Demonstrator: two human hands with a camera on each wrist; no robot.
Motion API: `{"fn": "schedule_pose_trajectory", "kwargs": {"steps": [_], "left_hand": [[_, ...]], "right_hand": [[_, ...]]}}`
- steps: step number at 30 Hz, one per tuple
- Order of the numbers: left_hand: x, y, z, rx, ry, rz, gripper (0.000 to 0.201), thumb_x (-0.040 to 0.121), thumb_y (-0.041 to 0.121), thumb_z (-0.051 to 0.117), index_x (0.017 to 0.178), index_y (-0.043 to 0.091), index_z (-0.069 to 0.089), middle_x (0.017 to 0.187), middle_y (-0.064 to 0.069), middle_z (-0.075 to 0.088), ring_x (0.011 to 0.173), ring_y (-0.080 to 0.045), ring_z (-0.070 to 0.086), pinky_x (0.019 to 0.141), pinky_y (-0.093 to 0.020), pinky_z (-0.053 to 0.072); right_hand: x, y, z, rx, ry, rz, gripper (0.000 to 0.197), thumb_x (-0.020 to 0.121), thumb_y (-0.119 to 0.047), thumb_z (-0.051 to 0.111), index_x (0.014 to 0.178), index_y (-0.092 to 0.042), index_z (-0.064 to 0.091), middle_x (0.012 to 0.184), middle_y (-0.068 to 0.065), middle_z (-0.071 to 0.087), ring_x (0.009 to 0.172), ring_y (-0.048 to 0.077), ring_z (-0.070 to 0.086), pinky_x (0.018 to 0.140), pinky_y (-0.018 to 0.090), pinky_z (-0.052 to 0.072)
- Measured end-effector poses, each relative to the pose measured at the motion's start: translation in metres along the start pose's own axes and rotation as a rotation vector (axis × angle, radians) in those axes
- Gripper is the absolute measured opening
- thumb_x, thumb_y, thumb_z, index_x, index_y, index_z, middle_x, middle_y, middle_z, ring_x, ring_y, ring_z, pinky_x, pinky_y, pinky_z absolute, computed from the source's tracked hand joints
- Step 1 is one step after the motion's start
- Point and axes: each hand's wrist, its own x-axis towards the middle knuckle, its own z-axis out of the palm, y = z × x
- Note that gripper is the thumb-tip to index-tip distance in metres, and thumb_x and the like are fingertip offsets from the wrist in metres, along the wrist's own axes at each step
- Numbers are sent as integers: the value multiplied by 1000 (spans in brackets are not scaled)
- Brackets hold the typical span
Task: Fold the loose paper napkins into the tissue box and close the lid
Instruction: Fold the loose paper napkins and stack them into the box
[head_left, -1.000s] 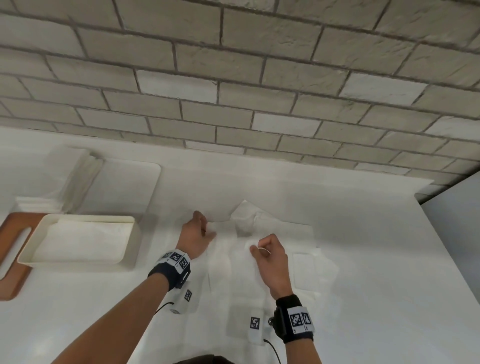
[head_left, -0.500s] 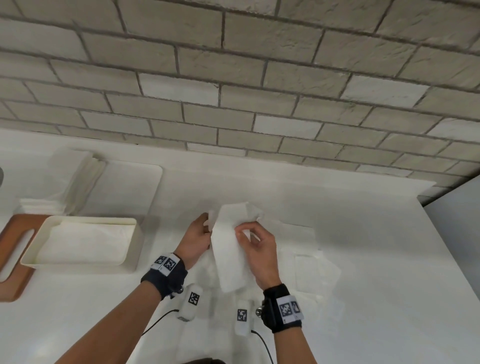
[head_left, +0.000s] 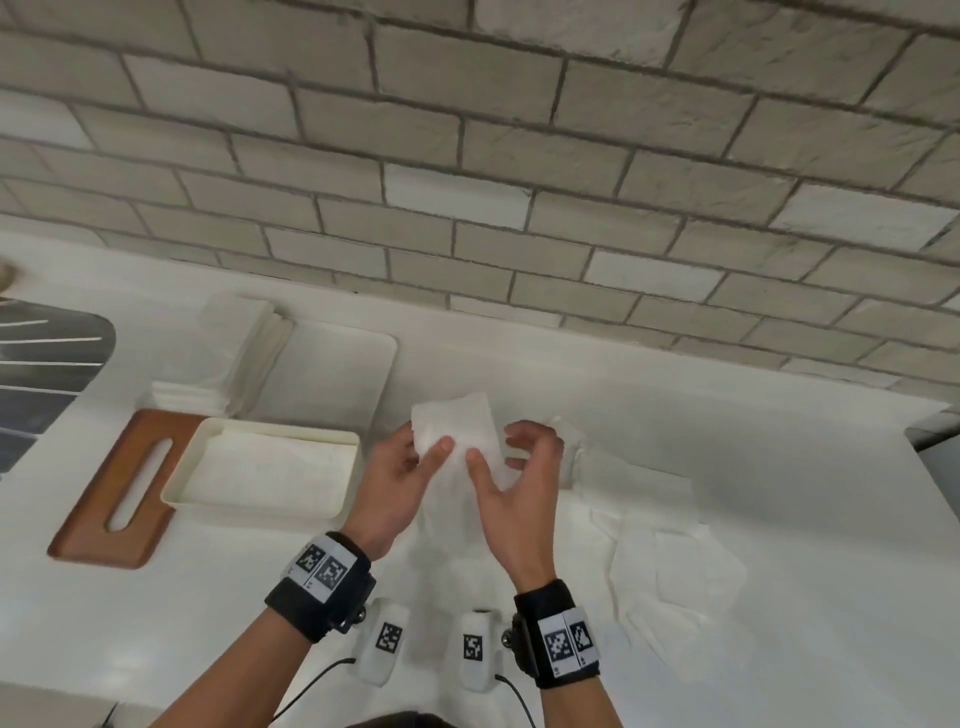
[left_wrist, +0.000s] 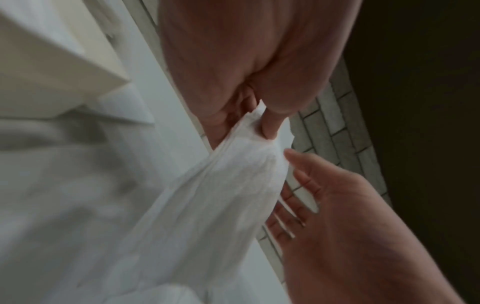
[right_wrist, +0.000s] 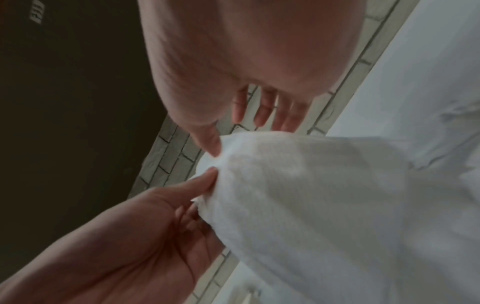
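A white paper napkin is held up above the counter between both hands. My left hand pinches its upper left part between thumb and fingers; the left wrist view shows the thumb pressed into the napkin. My right hand lies against the right side with only its thumb touching the napkin, and its fingers are spread behind. The cream tissue box stands open to the left with flat napkins inside. Its brown wooden lid with a slot lies partly under the box.
Loose crumpled napkins lie on the white counter to the right and under my hands. A stack of folded napkins and a flat white tray sit behind the box. A brick wall runs along the back; a dark sink is at far left.
One napkin has come up off the pile on the counter. Half a second ago my right hand pinched its top; now my left hand pinches it and the right fingers have opened.
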Motion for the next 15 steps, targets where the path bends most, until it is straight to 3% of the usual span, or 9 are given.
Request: {"fn": "schedule_pose_trajectory", "kwargs": {"steps": [1,3,5,7,10,13,15], "left_hand": [[-3,7,-10,-18,1,15,19,105,20,66,123,15,71,113,-6,81,106,-30,77,84,-43,62],[-8,24,-31,-75,25,37,21,106,21,64,125,14,69,114,-9,80,106,-32,77,86,-49,63],[-11,38,-58,-134,123,71,22,106,21,64,126,13,69,114,-8,80,105,-29,77,85,-46,64],[-8,44,-97,-146,266,116,23,105,21,66,127,12,69,117,-6,79,110,-26,76,88,-45,63],[-2,36,-166,-9,439,139,19,100,22,75,117,15,69,111,-6,79,109,-28,74,91,-50,61],[1,17,-224,416,515,129,27,94,20,80,113,22,62,98,6,72,99,-24,71,87,-44,57],[3,1,-251,707,493,103,37,91,19,81,118,21,56,97,3,68,96,-31,67,85,-47,55]], "right_hand": [[-4,-8,10,33,-38,14,54,96,-29,80,137,-30,45,138,-12,53,128,3,55,104,16,46],[-9,-23,31,196,-237,108,65,98,-30,78,145,-31,32,139,-5,60,126,7,63,104,26,54],[-13,-31,49,257,-382,190,62,98,-30,80,141,-34,35,126,0,73,111,13,74,93,39,63],[-16,-31,68,205,-364,195,50,96,-31,82,133,-34,50,116,-2,77,103,15,75,90,43,63],[-21,-30,102,189,-221,205,40,92,-25,86,122,-31,60,104,-2,77,87,11,72,79,35,60],[-21,-29,142,58,-146,184,43,91,-14,86,121,-24,57,82,-3,72,68,0,67,66,15,53],[-20,-23,170,-108,-164,113,45,91,-11,84,122,-22,53,74,-4,67,63,2,63,65,17,52]]}}
